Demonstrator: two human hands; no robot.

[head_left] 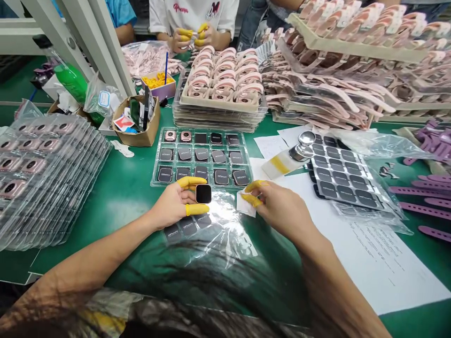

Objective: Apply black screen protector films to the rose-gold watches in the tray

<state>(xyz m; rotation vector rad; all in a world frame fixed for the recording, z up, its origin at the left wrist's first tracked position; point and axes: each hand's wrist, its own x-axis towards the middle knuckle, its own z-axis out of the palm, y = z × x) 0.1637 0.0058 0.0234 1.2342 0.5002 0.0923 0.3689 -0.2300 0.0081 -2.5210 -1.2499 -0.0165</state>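
The step in hand looked like handling a single watch case, with a wipe at the ready. The left hand (178,202) pinched the watch case (203,194) by its edges between yellow-cotted fingers and thumb, dark face towards the viewer; the right hand (269,202), at three o'clock from it, pinched a white wipe (245,205), apart from the case. Bringing the two together would have called for a steady edge grip and light pressure. At twelve o'clock, the near rim of the compartmented tray (157,164) lay close beyond the left fingers, limiting forward travel, and the pump bottle (278,164) stood near the right hand at one o'clock from it. Transparent film (225,232) lay below at five o'clock from the case. Green bench (132,176) showed at nine o'clock, before the stacked trays (81,188), giving sideways room; hair hid much of the near side.
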